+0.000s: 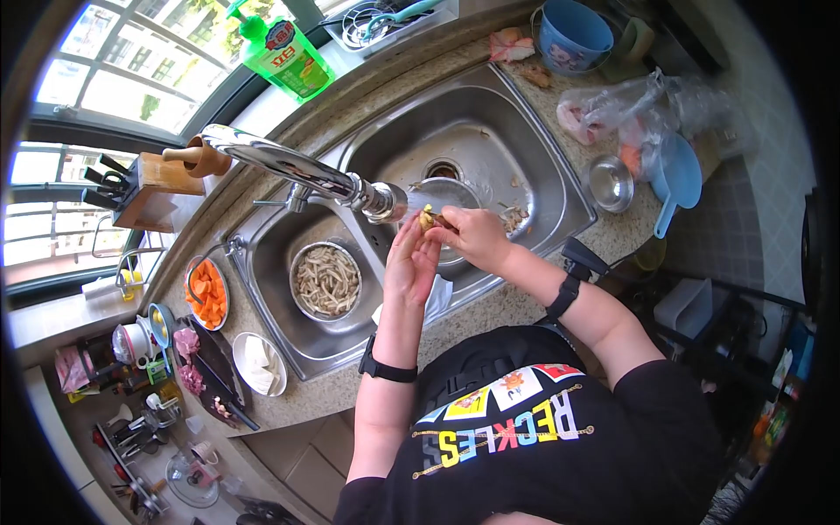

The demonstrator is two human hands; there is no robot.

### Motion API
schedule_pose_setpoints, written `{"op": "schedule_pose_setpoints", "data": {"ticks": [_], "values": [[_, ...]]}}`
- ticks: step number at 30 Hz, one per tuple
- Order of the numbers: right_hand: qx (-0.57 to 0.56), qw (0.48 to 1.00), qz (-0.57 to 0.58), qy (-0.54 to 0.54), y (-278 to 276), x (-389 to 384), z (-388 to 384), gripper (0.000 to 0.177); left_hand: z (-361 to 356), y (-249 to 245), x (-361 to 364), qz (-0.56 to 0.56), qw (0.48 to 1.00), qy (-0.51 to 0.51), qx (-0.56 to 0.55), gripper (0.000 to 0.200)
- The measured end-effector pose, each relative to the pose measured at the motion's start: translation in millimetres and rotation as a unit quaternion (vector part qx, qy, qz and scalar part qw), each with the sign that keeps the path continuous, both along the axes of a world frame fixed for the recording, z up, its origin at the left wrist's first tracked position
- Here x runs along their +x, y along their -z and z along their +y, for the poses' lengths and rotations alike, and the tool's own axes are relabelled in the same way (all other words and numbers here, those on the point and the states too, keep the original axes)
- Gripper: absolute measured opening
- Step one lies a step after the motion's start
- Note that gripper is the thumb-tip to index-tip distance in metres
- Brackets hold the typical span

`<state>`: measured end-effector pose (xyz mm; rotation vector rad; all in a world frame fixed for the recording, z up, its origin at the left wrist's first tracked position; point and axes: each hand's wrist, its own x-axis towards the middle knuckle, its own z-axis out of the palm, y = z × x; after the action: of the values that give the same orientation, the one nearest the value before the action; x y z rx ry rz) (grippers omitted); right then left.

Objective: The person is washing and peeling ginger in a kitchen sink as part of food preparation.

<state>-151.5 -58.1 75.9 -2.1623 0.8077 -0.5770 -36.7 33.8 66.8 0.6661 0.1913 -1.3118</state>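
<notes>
My left hand (413,262) is raised under the running faucet (372,197), its fingertips pinched on a small knobby yellow piece of ginger (427,217). Right against it, my right hand (479,234) is closed, with a slim dark-brown thing (444,222) showing between its fingers and the ginger; I cannot tell what that is. Both hands are over the near side of the right sink basin (542,131). Below them a round metal bowl (459,186) sits under the water stream, partly hidden by my hands. Pale scraps (514,216) lie beside it.
The left basin (267,262) holds a bowl of grey-brown strips (325,280). Left of it stand carrot chunks (207,295), white slices in a bowl (259,366) and a dark cutting board (219,385) with meat. Plastic bags (656,109), a metal bowl (611,184) and a blue scoop (677,175) stand right.
</notes>
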Motion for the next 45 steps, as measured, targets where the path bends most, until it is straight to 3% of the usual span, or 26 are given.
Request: {"op": "schedule_pose_setpoints", "data": {"ticks": [9,14,19,21,30,32,36,38,45], "values": [[0.025,0.996,0.036,-0.076,8.8,4.5,-10.0,0.045,6.4,7.8,8.3,-0.019,0.998,-0.006,0.064,0.031],[-0.037,0.99,0.022,-0.134,14.8,4.0,-9.9,0.044,7.6,14.1,6.6,-0.022,0.996,-0.029,0.079,0.029],[-0.004,0.995,0.004,-0.103,11.4,3.2,-11.7,0.044,6.7,11.7,11.1,-0.004,0.995,-0.054,0.083,0.023],[0.023,0.998,0.004,-0.066,8.8,3.3,-14.9,0.044,5.7,6.2,10.8,-0.02,0.996,-0.052,0.075,0.02],[0.024,0.991,0.057,-0.119,3.1,4.5,-26.4,0.043,5.1,-3.6,6.5,-0.164,0.979,-0.041,0.117,0.012],[0.083,0.986,0.063,-0.132,0.6,4.1,-26.7,0.043,5.5,-1.1,6.4,-0.163,0.979,-0.04,0.114,0.012],[0.079,0.984,0.056,-0.149,9.4,3.1,-27.9,0.042,6.7,-0.8,1.9,-0.149,0.981,-0.042,0.116,0.012],[0.154,0.973,-0.003,-0.173,15.2,2.5,-26.8,0.039,8.5,3.9,1.9,-0.137,0.984,-0.037,0.112,0.013],[0.109,0.973,0.031,-0.203,13.9,-5.3,-21.9,0.038,9.3,8.4,-2.1,-0.053,0.994,-0.02,0.09,0.02]]}}
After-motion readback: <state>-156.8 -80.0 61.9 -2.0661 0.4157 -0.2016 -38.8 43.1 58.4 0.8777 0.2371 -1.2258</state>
